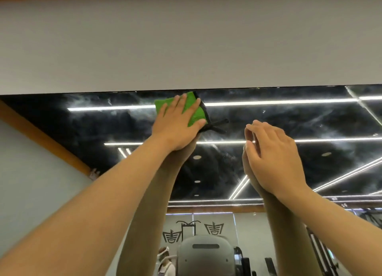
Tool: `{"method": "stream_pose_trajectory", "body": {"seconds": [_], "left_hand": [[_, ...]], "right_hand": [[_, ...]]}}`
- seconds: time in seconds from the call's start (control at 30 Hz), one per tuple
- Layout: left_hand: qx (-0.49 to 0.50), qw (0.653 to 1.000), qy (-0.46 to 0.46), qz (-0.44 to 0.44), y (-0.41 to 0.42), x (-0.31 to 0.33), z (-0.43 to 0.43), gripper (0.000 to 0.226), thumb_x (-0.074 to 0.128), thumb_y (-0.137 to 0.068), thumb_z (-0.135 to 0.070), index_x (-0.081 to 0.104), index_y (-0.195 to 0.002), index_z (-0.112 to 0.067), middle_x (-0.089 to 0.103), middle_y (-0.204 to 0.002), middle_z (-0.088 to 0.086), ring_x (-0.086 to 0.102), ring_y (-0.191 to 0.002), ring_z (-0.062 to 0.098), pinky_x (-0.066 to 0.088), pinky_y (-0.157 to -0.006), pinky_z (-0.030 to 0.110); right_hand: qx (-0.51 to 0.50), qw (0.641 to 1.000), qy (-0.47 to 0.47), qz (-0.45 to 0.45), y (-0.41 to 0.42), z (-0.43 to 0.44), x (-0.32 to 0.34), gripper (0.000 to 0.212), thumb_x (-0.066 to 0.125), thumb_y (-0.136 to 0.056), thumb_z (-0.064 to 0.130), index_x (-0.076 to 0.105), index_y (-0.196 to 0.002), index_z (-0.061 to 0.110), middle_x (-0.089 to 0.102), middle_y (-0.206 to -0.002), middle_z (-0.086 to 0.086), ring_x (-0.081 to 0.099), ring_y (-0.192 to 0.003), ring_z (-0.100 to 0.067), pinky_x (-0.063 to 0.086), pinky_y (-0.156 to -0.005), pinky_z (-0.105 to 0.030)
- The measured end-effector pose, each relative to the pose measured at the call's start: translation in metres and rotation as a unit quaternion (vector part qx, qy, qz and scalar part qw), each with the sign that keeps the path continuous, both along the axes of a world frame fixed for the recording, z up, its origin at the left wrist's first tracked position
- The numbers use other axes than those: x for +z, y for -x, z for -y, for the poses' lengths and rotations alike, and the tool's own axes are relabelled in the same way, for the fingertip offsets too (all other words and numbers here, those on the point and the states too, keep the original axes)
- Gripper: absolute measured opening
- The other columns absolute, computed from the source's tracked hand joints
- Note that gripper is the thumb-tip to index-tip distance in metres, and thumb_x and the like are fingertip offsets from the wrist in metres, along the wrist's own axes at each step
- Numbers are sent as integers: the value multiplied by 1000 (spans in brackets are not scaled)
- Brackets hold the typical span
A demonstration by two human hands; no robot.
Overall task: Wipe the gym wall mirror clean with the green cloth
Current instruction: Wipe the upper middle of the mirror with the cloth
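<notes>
Now pressing the green cloth (196,114) flat against the gym wall mirror (299,120) with the left hand (177,126), right up at the mirror's top edge, a little left of the middle of that edge. Spreading straight fingers across the cloth, gripping nothing, just pushing palm-down. Showing green on both sides of the fingers, plus a black hem and a black loop (218,125) sticking out to the right of the thumb. Holding the right hand (275,155) lower and to the right, apart from the cloth, close against the glass beside its own reflection. Letting those fingers bend loosely and relaxed, carrying nothing. Reaching up with both bare forearms from the bottom corners of the view. Looking at cloudy white smears (88,102) across the dark glass around and between the hands, crossing the reflected ceiling light strips (279,102). Seeing a plain pale wall (186,48) directly above the mirror's top edge, an orange trim band (41,136) slanting down on the left side, and, reflected near the bottom edge, a grey padded gym machine (204,257).
</notes>
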State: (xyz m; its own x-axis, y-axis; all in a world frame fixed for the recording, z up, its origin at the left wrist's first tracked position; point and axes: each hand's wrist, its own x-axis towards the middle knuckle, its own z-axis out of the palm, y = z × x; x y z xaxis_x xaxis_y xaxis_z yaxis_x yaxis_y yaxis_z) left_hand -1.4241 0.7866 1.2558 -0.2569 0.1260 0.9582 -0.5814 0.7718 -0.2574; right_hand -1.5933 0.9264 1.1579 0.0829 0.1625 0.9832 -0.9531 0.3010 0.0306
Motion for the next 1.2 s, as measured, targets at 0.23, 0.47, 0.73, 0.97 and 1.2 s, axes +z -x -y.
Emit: {"method": "stream_pose_trajectory", "body": {"seconds": [0.23,0.47,0.73,0.97,1.2], "left_hand": [[1,996,-60,-72,-68,30,53,60,28,-108,-39,6,-160,-18,2,-167,8,3,-154,24,4,-124,36],[21,976,-142,-161,-80,39,73,67,27,-106,-50,8,-160,-17,3,-167,10,3,-154,27,7,-124,42],[31,996,-50,-61,2,40,-6,65,28,-105,-51,5,-160,-25,1,-168,6,2,-154,26,5,-124,43],[5,999,24,33,54,10,-55,63,26,-106,-51,2,-160,-29,-5,-168,1,-6,-154,19,-2,-124,38],[4,999,-18,-43,-12,33,2,60,31,-107,-42,12,-160,-21,9,-167,4,9,-154,23,9,-124,39]], "right_hand": [[-5,1000,-8,3,-1,-2,-1,55,32,-94,39,52,-141,18,49,-149,-1,40,-141,-23,25,-117,-41],[-1,1000,-12,4,1,-2,-1,48,37,-100,37,50,-144,20,46,-152,0,37,-143,-21,20,-120,-38],[6,1000,-28,1,-2,-3,-1,60,27,-94,39,45,-148,20,42,-155,1,31,-146,-17,16,-120,-34],[-10,1000,-13,20,-4,-4,-2,65,22,-92,41,39,-152,20,30,-162,-1,18,-152,-17,7,-123,-37],[-19,998,-48,33,1,-7,-1,71,12,-91,47,23,-158,27,16,-166,6,6,-154,-12,-5,-122,-32]]}}
